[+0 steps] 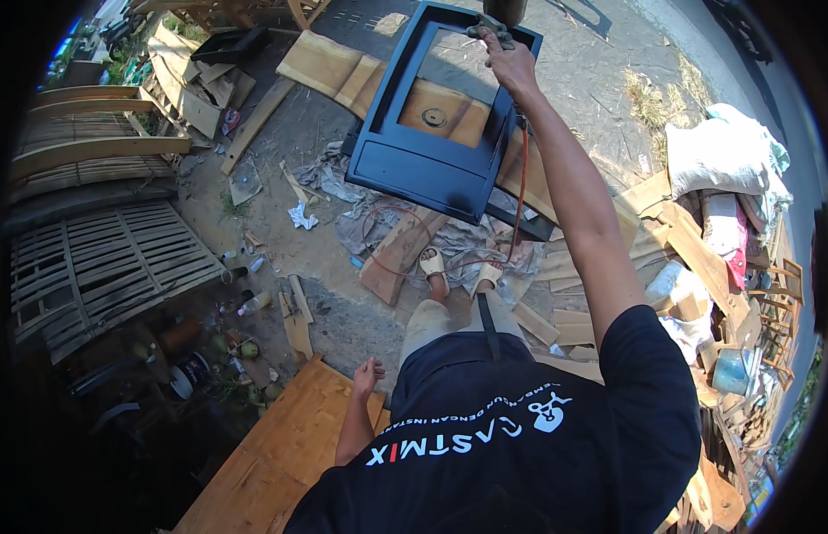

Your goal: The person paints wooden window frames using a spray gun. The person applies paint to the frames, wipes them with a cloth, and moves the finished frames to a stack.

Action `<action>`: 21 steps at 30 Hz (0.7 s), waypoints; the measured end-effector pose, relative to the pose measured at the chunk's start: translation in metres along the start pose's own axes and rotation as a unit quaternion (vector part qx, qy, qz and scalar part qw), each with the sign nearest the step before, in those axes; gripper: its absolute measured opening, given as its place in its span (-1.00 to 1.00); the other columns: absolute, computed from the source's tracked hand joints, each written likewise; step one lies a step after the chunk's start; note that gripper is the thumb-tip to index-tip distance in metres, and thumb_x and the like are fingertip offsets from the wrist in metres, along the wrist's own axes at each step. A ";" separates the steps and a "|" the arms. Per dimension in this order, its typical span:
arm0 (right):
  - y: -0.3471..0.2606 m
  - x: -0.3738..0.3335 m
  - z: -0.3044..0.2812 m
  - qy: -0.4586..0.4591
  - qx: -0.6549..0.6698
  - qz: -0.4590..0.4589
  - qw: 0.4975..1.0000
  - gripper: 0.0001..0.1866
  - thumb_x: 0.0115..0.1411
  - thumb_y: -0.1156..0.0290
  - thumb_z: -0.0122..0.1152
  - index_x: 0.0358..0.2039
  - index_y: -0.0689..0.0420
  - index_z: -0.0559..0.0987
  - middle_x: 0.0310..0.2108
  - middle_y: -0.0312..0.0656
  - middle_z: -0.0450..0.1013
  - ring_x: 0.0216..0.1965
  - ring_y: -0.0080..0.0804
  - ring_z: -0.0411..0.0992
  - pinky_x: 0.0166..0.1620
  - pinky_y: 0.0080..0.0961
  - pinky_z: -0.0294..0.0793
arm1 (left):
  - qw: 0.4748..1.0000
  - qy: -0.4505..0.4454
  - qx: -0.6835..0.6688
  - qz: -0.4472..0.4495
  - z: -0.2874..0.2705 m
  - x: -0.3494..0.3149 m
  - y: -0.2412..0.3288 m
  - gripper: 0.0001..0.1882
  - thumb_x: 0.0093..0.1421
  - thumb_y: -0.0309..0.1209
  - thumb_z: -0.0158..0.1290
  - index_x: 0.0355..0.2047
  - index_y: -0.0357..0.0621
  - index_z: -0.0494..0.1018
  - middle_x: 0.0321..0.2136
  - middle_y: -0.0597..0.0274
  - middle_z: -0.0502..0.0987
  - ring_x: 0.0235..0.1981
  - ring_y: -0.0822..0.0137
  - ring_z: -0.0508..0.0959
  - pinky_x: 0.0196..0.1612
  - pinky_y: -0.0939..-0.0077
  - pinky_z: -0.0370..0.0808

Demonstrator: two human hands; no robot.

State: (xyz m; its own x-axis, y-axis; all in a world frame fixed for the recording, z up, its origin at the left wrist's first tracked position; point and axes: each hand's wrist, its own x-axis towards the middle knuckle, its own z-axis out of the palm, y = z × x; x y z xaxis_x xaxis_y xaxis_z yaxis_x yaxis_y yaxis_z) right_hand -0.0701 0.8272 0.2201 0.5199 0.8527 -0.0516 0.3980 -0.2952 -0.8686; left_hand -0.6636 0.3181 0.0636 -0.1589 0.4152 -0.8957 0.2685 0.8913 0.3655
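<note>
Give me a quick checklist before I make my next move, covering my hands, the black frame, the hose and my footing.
1. Right hand has a grip on the spray gun: ok.
2. Left hand free: ok; nothing visible in it.
3. Black frame steady: cannot tell; its supports are mostly hidden.
4. Red hose clear of your feet: not ok; it loops on the ground close to your sandals.
5. Ground clear for stepping: not ok; a crumpled sheet and a loose board lie near your feet.
</note>
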 end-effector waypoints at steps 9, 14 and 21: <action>-0.007 -0.033 -0.005 -0.069 -0.024 -0.001 0.997 -0.25 0.19 -0.44 0.07 -0.20 0.08 0.71 -0.58 -0.18 0.54 -0.36 -0.35 0.58 -0.20 -0.31 0.50 | 1.000 0.010 0.017 -0.004 -0.006 0.000 -0.002 -0.50 0.46 -0.08 -0.12 -0.20 -0.35 0.56 -0.44 0.03 0.61 -0.43 0.26 0.64 -0.29 0.41 0.62; -0.006 -0.099 -0.007 -0.168 -0.001 0.015 0.986 -0.25 0.19 -0.38 0.16 -0.38 0.21 0.64 -0.62 -0.22 0.49 -0.45 -0.43 0.50 -0.29 -0.37 0.47 | 0.999 0.005 0.031 -0.015 0.001 0.009 -0.006 -0.50 0.45 -0.07 -0.12 -0.21 -0.34 0.56 -0.45 0.01 0.62 -0.43 0.24 0.64 -0.28 0.39 0.62; -0.011 -0.154 -0.013 -0.260 0.040 0.039 0.964 -0.31 0.20 -0.32 0.20 -0.45 0.19 0.62 -0.58 -0.23 0.48 -0.49 -0.52 0.40 -0.38 -0.43 0.39 | 0.999 -0.008 0.036 -0.002 0.005 0.013 -0.005 -0.47 0.44 0.00 -0.13 -0.18 -0.28 0.56 -0.43 0.03 0.63 -0.43 0.25 0.66 -0.35 0.42 0.55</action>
State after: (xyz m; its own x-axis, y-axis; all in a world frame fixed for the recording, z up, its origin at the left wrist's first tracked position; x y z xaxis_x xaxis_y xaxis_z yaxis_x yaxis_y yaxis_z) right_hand -0.1447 0.6937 0.2439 0.0892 0.9362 -0.3399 0.3035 -0.3506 -0.8860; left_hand -0.6623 0.3186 0.0491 -0.1446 0.4072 -0.9018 0.3354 0.8776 0.3425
